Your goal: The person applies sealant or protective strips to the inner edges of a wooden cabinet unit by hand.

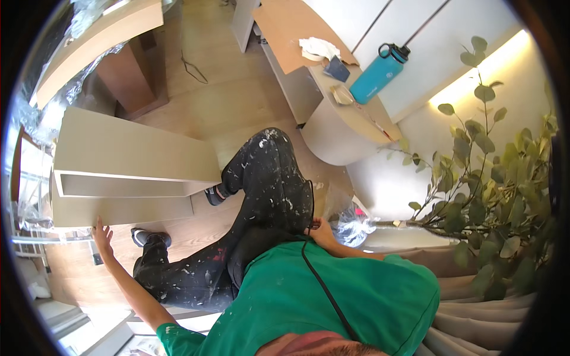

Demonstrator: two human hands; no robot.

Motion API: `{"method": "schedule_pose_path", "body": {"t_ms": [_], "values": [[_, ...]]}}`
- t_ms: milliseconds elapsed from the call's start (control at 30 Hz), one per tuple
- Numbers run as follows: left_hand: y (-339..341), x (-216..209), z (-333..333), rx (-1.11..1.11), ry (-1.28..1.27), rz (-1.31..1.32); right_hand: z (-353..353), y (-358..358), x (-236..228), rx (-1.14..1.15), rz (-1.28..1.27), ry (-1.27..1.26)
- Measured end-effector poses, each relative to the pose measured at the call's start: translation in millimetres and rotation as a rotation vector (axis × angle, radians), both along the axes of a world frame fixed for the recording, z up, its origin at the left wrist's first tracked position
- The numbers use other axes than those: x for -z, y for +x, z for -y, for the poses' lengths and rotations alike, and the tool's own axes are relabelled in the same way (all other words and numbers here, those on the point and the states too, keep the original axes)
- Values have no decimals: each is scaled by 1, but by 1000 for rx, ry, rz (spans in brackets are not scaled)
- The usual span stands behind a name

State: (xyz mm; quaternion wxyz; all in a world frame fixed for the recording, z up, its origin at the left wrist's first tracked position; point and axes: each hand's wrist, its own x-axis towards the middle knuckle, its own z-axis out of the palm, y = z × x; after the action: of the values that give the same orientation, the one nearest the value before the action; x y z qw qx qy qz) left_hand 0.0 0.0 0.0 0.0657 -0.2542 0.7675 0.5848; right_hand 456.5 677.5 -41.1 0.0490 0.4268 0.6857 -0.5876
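My left hand (pixel 103 238) reaches out to the left, its fingers apart, with the tips at the lower edge of a beige box-shaped cabinet piece (pixel 133 148). That piece has an open, hollow side and stands on the floor in front of my left foot. My right hand (pixel 321 231) is beside my right hip, its fingers curled in against my paint-spattered black trousers (pixel 270 184). A thin black cord (pixel 317 270) runs down my green shirt to near those fingers. What they hold, if anything, is hidden.
A curved counter (pixel 347 133) carries a teal bottle (pixel 380 74), a white cloth (pixel 319 48), a dark blue pad (pixel 336 69) and a brush (pixel 342 95). A leafy plant (pixel 481 202) and beige curtain (pixel 475 317) are at right. Clear plastic wrap (pixel 354 227) lies near my right hand.
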Motion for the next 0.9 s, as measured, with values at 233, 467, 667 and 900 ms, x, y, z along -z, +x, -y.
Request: {"method": "schedule_pose_path", "body": {"t_ms": [233, 467, 667, 900], "values": [[26, -6, -8, -67, 3, -75, -28, 5, -58, -312, 18, 178], [31, -8, -35, -86, 20, -79, -74, 87, -20, -545, -23, -32], [39, -17, -15, -101, -26, -79, -19, 9, -71, -390, 295, 130], [26, -3, -11, -71, -2, -62, -98, 61, -111, -701, 319, 248]]}}
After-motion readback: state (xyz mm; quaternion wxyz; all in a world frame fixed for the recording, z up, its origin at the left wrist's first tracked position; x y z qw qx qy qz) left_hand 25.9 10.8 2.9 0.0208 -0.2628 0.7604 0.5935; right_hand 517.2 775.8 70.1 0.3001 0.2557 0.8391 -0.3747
